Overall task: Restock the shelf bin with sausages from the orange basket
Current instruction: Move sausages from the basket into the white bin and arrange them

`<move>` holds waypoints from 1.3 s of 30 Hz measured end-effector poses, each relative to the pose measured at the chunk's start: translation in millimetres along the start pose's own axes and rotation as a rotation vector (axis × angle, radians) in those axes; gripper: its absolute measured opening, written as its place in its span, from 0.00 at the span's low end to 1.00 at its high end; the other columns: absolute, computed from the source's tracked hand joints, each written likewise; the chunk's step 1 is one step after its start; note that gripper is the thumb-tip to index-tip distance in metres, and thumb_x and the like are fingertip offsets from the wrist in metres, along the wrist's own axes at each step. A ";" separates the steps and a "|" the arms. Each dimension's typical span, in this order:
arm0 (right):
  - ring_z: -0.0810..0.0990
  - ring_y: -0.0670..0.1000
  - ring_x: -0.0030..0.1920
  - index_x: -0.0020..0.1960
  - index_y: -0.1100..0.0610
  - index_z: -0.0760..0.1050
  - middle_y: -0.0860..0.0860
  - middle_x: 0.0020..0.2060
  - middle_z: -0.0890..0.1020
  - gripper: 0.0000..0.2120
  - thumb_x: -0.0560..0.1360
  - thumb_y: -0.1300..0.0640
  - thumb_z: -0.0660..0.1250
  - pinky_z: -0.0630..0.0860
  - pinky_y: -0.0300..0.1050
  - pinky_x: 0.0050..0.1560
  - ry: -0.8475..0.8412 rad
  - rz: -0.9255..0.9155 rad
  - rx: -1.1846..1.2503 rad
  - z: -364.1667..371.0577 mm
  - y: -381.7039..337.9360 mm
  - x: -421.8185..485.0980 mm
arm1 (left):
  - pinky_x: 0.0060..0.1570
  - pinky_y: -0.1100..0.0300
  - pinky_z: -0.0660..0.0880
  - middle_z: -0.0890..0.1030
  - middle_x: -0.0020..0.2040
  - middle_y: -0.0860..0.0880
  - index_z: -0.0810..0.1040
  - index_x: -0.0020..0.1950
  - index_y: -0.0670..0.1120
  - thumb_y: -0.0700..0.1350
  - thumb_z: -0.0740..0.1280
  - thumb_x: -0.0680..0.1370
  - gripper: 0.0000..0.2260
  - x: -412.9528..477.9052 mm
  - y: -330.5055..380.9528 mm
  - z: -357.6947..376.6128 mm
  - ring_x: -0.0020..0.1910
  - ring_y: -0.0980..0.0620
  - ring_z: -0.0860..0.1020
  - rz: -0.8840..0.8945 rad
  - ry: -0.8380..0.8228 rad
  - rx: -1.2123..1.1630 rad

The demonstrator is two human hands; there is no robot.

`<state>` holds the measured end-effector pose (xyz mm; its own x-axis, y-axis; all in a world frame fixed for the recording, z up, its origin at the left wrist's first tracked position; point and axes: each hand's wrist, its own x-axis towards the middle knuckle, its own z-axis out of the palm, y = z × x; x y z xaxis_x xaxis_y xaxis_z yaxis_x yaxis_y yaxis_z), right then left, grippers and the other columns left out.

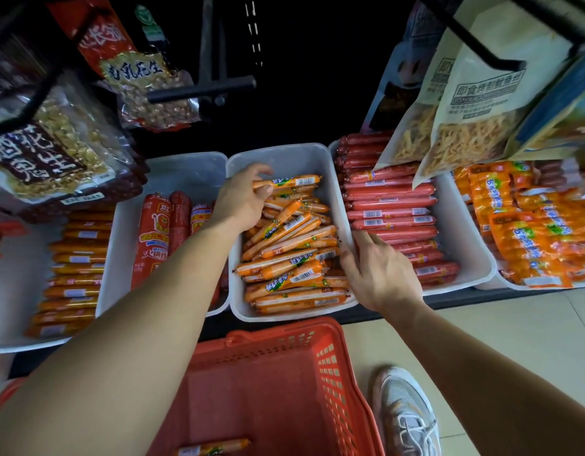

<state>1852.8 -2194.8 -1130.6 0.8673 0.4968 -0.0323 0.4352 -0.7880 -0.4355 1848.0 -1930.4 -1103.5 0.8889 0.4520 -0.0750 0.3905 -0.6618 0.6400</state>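
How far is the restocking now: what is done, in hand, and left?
Mostly done: the shelf bin is heaped with orange sausages. In hand: the left hand pinches one sausage at the bin's far end; the right hand rests at its right rim. Left: a lone sausage shows in the orange basket.

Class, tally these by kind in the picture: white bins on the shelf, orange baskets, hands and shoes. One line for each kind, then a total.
White bins: 5
Orange basket: 1
Hands: 2, the left hand gripping a sausage, and the right hand
Shoe: 1
Total: 9
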 end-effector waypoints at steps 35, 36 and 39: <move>0.70 0.60 0.71 0.75 0.56 0.63 0.60 0.72 0.68 0.36 0.74 0.40 0.68 0.69 0.50 0.70 -0.855 -0.437 -0.458 10.7 -180.1 -195.1 | 0.61 0.53 0.72 0.79 0.63 0.40 0.75 0.68 0.44 0.54 0.71 0.75 0.24 -418.5 -94.6 -90.6 0.62 0.42 0.77 -0.386 -0.549 0.315; 0.67 0.60 0.73 0.77 0.56 0.60 0.60 0.75 0.64 0.39 0.74 0.40 0.69 0.67 0.51 0.71 -0.903 -0.403 -0.453 33.9 -176.1 -203.0 | 0.61 0.52 0.72 0.79 0.62 0.39 0.75 0.68 0.44 0.55 0.71 0.74 0.26 -421.1 -105.3 -83.4 0.62 0.41 0.77 -0.393 -0.568 0.313; 0.62 0.62 0.75 0.79 0.53 0.56 0.57 0.77 0.59 0.47 0.69 0.36 0.73 0.66 0.57 0.72 -0.990 -0.331 -0.417 96.3 -164.2 -222.1 | 0.63 0.48 0.72 0.78 0.62 0.39 0.71 0.70 0.44 0.68 0.62 0.68 0.39 -422.6 -147.1 -55.2 0.63 0.38 0.76 -0.316 -0.571 0.355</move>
<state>1565.5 -2140.7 -1138.5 0.2009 0.6275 -0.7523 0.8162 -0.5319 -0.2257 1401.7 -1991.0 -1123.7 0.6695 0.3361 -0.6625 0.6164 -0.7490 0.2430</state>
